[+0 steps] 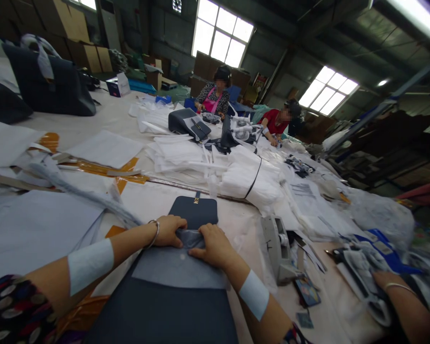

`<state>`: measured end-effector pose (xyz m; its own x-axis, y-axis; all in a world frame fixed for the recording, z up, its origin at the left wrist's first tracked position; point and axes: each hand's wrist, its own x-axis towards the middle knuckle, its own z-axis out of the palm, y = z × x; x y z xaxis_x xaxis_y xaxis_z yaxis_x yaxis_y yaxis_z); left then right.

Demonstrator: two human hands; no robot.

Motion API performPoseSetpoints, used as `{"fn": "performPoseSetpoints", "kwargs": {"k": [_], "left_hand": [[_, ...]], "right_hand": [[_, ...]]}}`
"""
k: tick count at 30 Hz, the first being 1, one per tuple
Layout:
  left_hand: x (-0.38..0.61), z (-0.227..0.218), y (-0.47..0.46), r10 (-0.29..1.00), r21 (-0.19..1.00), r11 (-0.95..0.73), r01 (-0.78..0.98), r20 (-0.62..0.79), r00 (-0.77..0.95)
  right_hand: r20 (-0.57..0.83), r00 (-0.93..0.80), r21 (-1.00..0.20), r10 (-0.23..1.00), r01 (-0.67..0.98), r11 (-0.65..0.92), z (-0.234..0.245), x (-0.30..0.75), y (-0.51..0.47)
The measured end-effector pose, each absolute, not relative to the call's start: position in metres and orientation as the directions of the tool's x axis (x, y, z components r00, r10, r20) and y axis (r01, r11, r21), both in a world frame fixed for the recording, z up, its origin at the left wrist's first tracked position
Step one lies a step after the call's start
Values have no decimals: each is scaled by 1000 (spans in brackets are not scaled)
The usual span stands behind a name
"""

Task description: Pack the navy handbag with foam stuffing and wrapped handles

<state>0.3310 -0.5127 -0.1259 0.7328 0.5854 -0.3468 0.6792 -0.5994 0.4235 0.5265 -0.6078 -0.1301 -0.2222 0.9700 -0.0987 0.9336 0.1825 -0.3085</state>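
A dark navy handbag lies in front of me, its flap folded open away from me, with a small gold clasp on a strap at the far edge. Over the bag, just below the flap, rests a thin translucent sheet. My left hand has its fingers curled onto the sheet's far left edge. With thumb and fingers bent, my right hand grips the same edge on the right. The bag's near end runs out of view.
A grey tape dispenser stands to the right. Beyond the bag lie bundled white sheets and more dark bags. A co-worker's hand is at the far right; two people work across the table. White paper covers the left.
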Motion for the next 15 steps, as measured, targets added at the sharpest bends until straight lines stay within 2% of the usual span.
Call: {"fn": "performPoseSetpoints", "kwargs": {"k": [3, 9, 12, 15], "left_hand": [[328, -123, -512, 573, 452, -584, 674, -360, 737], [322, -128, -508, 620, 424, -556, 715, -361, 697], [318, -133, -508, 624, 448, -538, 714, -358, 694], [314, -138, -511, 691, 407, -529, 745, -304, 656]], "right_hand": [[-148, -201, -291, 968, 945, 152, -129, 529, -607], [-209, -183, -283, 961, 951, 120, -129, 535, -602], [-208, -151, -285, 966, 954, 88, -132, 535, -604], [-157, -106, -276, 982, 959, 59, -135, 533, -609]]}}
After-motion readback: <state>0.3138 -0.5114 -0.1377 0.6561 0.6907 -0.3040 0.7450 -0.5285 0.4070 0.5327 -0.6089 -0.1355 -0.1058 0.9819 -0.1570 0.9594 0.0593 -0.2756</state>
